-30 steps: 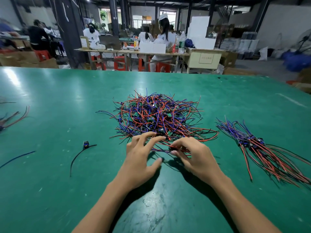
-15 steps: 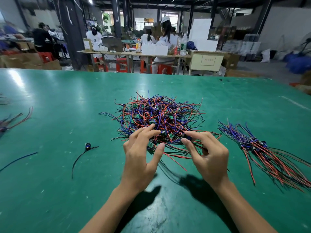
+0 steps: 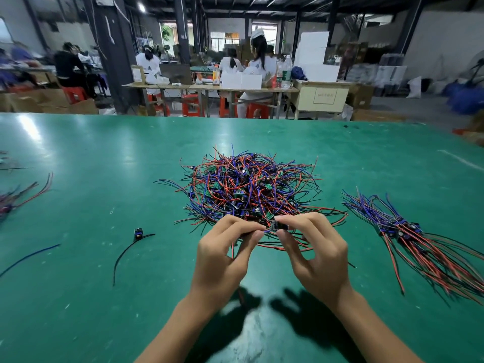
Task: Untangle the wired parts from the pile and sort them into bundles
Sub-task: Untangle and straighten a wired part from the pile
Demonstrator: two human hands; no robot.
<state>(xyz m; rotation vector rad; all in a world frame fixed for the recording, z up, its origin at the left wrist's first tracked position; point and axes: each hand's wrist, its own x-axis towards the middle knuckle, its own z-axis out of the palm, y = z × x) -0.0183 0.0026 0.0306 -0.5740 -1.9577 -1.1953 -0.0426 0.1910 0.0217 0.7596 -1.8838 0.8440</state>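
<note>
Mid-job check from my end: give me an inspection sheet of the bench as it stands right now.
Surface: green table, bare parts scuffed, with glare.
Job's things: tangled pile of red, blue and black wired parts at centre; sorted bundle lies to its right, apart from it.
Clutter: one loose part with a black wire left of the hands; a stray blue wire further left; more wired parts at the left edge, blurred.
Grips: left hand and right hand both pinch one small part at the pile's near edge.
Cables: its wires trail down between the hands.
Surroundings: seated workers at benches behind, red stools, boxes.
</note>
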